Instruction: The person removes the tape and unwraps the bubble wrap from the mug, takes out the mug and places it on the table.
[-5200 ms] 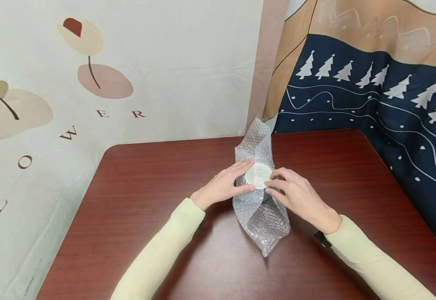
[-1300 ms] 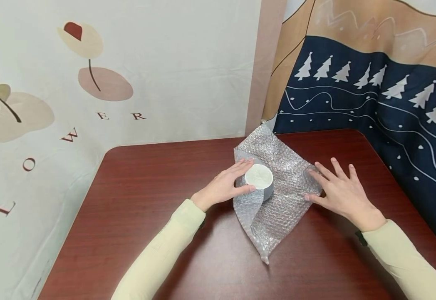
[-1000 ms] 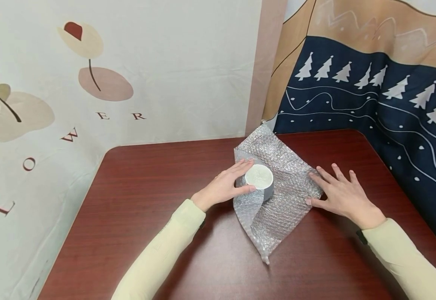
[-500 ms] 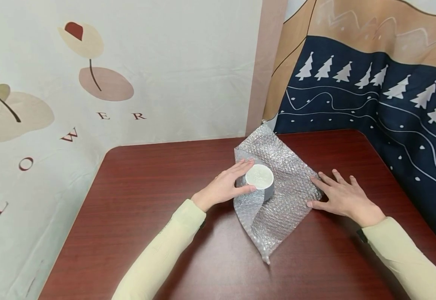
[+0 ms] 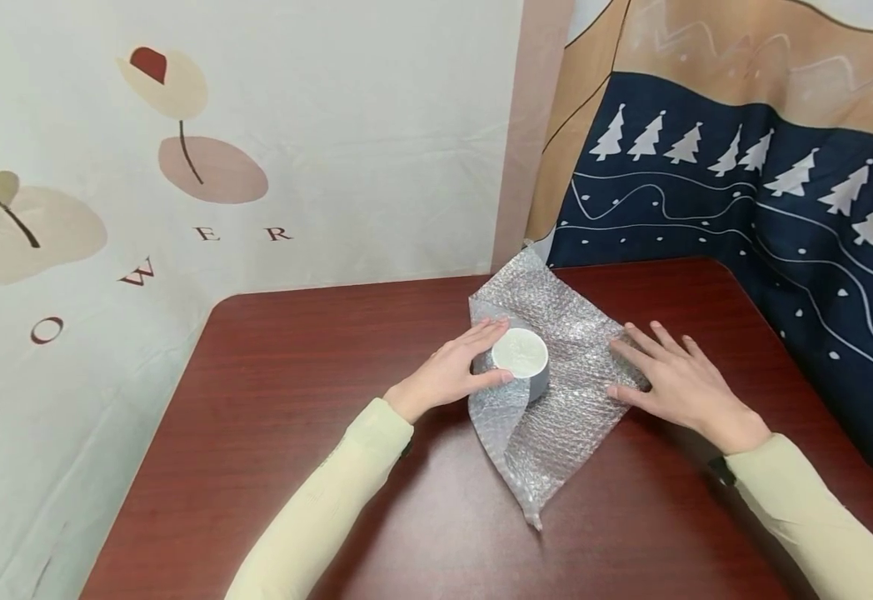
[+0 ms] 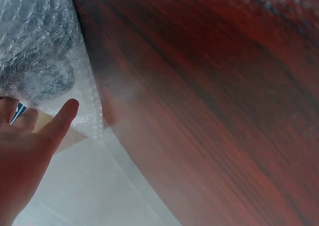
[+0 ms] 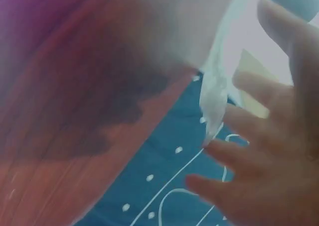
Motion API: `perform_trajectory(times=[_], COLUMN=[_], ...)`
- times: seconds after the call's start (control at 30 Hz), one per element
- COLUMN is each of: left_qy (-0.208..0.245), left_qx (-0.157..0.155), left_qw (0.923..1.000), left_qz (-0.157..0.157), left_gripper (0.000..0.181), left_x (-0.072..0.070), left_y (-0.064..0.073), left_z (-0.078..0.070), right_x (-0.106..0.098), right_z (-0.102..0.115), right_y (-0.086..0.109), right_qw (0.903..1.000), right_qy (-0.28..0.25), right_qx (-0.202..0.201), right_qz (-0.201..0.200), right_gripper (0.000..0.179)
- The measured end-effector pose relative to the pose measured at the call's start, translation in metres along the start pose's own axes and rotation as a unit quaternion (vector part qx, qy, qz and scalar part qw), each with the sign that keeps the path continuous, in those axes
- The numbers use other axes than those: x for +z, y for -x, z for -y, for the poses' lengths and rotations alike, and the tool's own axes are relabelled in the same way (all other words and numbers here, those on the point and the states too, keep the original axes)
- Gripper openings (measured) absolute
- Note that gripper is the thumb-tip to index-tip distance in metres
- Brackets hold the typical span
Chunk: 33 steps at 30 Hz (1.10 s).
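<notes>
A round grey cup with a white rim and pale inside stands on a sheet of bubble wrap. Its left flap is folded up against the cup's side. My left hand holds that flap to the cup, fingers at the back and thumb along the front. In the left wrist view the bubble wrap hides the cup. Out at the sheet's right corner is my right hand, fingers straight and spread, its fingertips and thumb overlapping the wrap. The right wrist view shows the wrap's edge beside those fingers.
All this is on a dark red-brown wooden table with rounded back corners. Behind it hangs a pale flower-print cloth, and at the right a navy cloth with white trees. The wrap's far corner reaches the table's back edge.
The right hand has left the cup and moved right; the right flap, earlier drawn in, now lies spread. In the last half second it shifted slightly up and left. The left hand stays put.
</notes>
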<state>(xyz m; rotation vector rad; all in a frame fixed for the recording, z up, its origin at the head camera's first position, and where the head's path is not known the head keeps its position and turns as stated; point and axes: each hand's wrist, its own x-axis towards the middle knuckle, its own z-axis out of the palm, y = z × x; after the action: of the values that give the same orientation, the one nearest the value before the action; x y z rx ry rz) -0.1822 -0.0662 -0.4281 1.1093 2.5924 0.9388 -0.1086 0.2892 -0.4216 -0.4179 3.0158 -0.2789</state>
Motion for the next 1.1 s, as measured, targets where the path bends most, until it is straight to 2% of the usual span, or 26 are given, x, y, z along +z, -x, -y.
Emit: perform_trajectory(times=[0.07, 0.17, 0.3, 0.43, 0.57, 0.7, 0.8, 0.9, 1.0, 1.1], left_qy=[0.001, 0.004, 0.004, 0.003, 0.003, 0.006, 0.004, -0.006, -0.024, -0.051], left_qx=[-0.002, -0.001, 0.005, 0.007, 0.011, 0.013, 0.018, 0.039, 0.063, 0.095], left_qw=[1.0, 1.0, 0.9999, 0.9999, 0.9999, 0.9999, 0.9998, 0.9991, 0.997, 0.9928], left_qz=[-0.002, -0.004, -0.008, -0.01, -0.01, -0.009, -0.009, -0.015, -0.036, -0.051], left_gripper=[0.08, 0.08, 0.079, 0.079, 0.078, 0.079, 0.079, 0.079, 0.076, 0.063], left_x=[0.0, 0.0, 0.0, 0.0, 0.0, 0.001, 0.002, 0.002, 0.003, 0.003], left_y=[0.0, -0.001, -0.003, -0.004, -0.005, -0.005, -0.004, -0.001, 0.003, 0.003], left_z=[0.0, 0.0, -0.001, -0.001, -0.001, 0.0, 0.0, 0.001, 0.001, -0.003], right_x=[-0.003, -0.004, -0.002, 0.007, 0.015, 0.02, 0.022, 0.026, 0.028, 0.029], right_z=[0.011, 0.028, 0.049, 0.061, 0.066, 0.068, 0.07, 0.071, 0.073, 0.072], right_y=[-0.003, -0.009, -0.016, -0.027, -0.037, -0.041, -0.041, -0.04, -0.04, -0.039], right_qw=[0.9983, 0.9887, 0.9664, 0.9447, 0.9305, 0.9224, 0.9171, 0.9095, 0.9087, 0.9107], right_qy=[-0.03, -0.118, -0.247, -0.325, -0.362, -0.381, -0.395, -0.413, -0.414, -0.409], right_qx=[-0.018, -0.034, -0.029, -0.022, -0.031, -0.034, -0.021, -0.013, -0.017, -0.021], right_qz=[-0.046, -0.086, -0.067, -0.034, -0.044, -0.056, -0.05, -0.046, -0.05, -0.052], right_gripper=[0.078, 0.065, 0.059, 0.058, 0.053, 0.049, 0.05, 0.051, 0.05, 0.05])
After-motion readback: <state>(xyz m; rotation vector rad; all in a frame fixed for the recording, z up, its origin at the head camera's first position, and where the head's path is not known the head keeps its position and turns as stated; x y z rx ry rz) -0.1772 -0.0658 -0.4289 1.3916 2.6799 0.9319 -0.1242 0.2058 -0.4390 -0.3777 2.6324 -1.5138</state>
